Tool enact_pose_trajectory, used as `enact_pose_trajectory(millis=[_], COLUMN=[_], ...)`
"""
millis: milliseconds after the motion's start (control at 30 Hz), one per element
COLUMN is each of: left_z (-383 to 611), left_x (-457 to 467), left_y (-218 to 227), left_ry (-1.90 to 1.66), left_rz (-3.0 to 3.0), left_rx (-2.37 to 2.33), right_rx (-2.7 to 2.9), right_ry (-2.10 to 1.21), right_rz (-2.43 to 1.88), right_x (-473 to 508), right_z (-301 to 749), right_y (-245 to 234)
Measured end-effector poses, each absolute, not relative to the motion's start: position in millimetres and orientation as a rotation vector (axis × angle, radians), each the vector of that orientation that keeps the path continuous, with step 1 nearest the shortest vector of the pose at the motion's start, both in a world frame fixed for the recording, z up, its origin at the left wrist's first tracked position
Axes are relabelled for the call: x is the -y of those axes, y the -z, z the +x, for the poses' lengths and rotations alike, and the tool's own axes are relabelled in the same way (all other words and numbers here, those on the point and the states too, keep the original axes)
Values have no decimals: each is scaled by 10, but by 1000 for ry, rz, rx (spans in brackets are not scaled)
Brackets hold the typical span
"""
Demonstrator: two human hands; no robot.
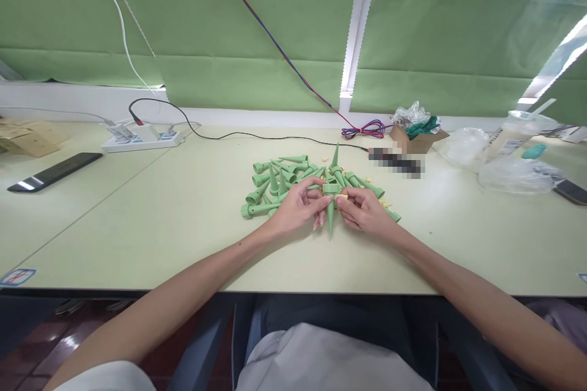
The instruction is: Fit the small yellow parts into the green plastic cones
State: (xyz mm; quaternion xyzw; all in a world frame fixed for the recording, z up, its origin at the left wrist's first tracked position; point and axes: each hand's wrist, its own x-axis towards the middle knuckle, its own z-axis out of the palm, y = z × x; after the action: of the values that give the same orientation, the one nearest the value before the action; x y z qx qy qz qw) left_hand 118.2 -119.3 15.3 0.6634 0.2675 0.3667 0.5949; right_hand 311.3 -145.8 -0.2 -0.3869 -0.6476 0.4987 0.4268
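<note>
Between my hands, a green plastic watering spike (331, 217) points tip-down, its wide ribbed collar at the top. My left hand (300, 204) is closed around the spike's left side, thumb and fingers on its body. From the right, my right hand (365, 211) pinches a small yellow piece (341, 197) against the spike's side. Whether the piece sits in the spike or only touches it, I cannot tell. Behind my hands lies a pile of similar green spikes (261, 179), some standing point-up, with small yellow pieces (386, 203) scattered at its right edge.
At the back right is a cardboard box (415, 142) with clear plastic and dark green material. A drink cup (511, 137) and plastic bags (523, 176) stand farther right. A power strip (144, 139) and a dark flat device (55, 172) lie left. A black cable (257, 134) crosses behind the pile.
</note>
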Motion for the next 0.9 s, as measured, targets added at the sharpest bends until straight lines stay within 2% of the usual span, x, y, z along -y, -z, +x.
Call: enact_pose_trajectory(millis=[100, 200, 900], left_z=[1187, 1194, 1251], left_x=[1202, 1203, 1213], left_y=[-150, -150, -150], left_ry=[-881, -874, -828], left_rz=[1586, 1564, 1215], left_rx=[-635, -646, -698], right_rx=[1516, 1493, 1647], right_ry=[-1418, -1452, -1149], right_rz=[-919, -893, -961], right_x=[1470, 1469, 1454], right_z=[3091, 3089, 3090], right_y=[-32, -37, -58])
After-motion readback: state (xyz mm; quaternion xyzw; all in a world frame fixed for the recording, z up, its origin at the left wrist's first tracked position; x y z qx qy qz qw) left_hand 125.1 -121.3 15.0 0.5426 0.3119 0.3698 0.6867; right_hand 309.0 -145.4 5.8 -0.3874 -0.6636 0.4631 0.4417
